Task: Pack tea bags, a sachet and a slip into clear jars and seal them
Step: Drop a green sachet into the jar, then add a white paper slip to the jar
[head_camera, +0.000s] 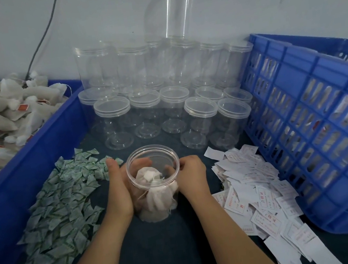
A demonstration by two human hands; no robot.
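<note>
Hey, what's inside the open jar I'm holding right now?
White tea bags fill the lower jar, one bunched higher up. No green sachet or paper slip shows, but the left hand and right hand cover parts of the wall.

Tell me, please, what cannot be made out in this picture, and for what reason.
Head view:
1. Print on the slips: too small, blurred.
2. Number of tea bags in the jar: they overlap; left hand and right hand cover its sides.
3. Contents of the right crate: hidden behind its slotted wall.
</note>
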